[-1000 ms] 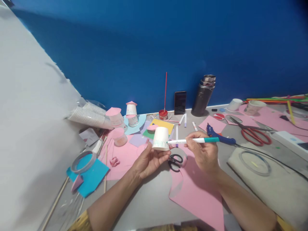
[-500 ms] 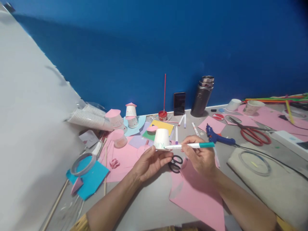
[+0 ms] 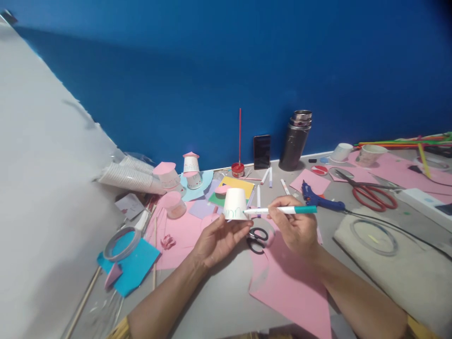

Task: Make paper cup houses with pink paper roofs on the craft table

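My left hand (image 3: 221,240) holds a white paper cup (image 3: 234,200) upside down by its rim, over the middle of the table. Green looped marks run along the lower part of the cup. In my right hand (image 3: 294,228) is a white marker (image 3: 282,210) with a green end, gripped between thumb and fingers. Its tip points left and meets the cup's right side near the marks. Beneath and just right of the cup lie black-handled scissors (image 3: 257,240), their blades mostly hidden. Pink paper (image 3: 289,287) lies below my right hand.
Stacked paper cups (image 3: 129,176) and cups with pink paper tops (image 3: 165,173) stand at left. A tape roll (image 3: 122,244) rests on blue paper (image 3: 141,261). A phone (image 3: 262,151) and dark flask (image 3: 295,141) stand by the wall. At right are a glue gun (image 3: 323,200) and red-handled scissors (image 3: 374,195).
The green line on the cup has grown to the right. The marker tip has shifted slightly right and up along the cup, and the cup is turned a little.
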### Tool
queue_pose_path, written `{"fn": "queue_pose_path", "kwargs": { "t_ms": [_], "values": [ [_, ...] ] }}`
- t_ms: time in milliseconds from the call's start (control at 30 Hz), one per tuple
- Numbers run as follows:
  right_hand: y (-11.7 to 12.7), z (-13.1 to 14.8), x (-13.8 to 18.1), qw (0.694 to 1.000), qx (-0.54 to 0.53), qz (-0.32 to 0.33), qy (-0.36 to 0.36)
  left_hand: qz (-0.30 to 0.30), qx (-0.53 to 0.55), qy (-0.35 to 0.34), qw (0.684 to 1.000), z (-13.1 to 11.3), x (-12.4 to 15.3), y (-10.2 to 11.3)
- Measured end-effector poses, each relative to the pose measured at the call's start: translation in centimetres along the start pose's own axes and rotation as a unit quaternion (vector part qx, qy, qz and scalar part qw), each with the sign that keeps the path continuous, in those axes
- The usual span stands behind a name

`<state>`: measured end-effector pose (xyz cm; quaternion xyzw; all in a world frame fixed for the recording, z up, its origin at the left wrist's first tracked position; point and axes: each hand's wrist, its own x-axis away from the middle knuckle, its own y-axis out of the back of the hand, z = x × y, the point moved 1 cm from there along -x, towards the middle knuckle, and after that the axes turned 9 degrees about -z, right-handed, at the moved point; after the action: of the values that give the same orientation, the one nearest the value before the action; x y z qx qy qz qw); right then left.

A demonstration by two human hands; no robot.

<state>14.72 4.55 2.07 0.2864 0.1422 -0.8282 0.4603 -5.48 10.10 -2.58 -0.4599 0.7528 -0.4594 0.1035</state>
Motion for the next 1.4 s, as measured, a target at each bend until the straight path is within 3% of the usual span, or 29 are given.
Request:
{"fn": "queue_pose_path", "kwargs": {
  "t_ms": [600,767,900,1067,1267,1333,1400],
  "values": [
    [0.1,0.3,-0.5,1.000,-0.001,-0.018,0.002,-0.017,-0.018,0.036,0.999,-0.3,0.1,-0.6],
    [0.1,0.2,-0.4,1.000,-0.026,0.017,-0.002,-0.023,-0.005,0.033,0.999,-0.3,0.3,-1.0],
    [0.2,0.4,-0.4,0.999,-0.027,-0.017,-0.005,-0.020,0.007,0.039,0.999,-0.3,0.3,-1.2],
    [0.1,0.2,-0.4,0.996,-0.081,0.024,-0.033,0.002,0.033,0.052,0.998,-0.5,0.4,-1.3],
    [0.2,-1.1,-0.5,0.988,-0.126,-0.071,-0.049,0.033,0.007,0.077,0.996,-0.3,0.5,-1.5],
    [0.2,-1.3,-0.7,0.993,-0.093,-0.059,-0.054,0.043,-0.007,0.081,0.996,0.0,0.6,-1.6],
    [0.1,-1.4,-0.9,0.995,-0.070,-0.007,-0.068,0.056,-0.018,0.087,0.994,0.5,0.6,-1.7]
  ]
}}
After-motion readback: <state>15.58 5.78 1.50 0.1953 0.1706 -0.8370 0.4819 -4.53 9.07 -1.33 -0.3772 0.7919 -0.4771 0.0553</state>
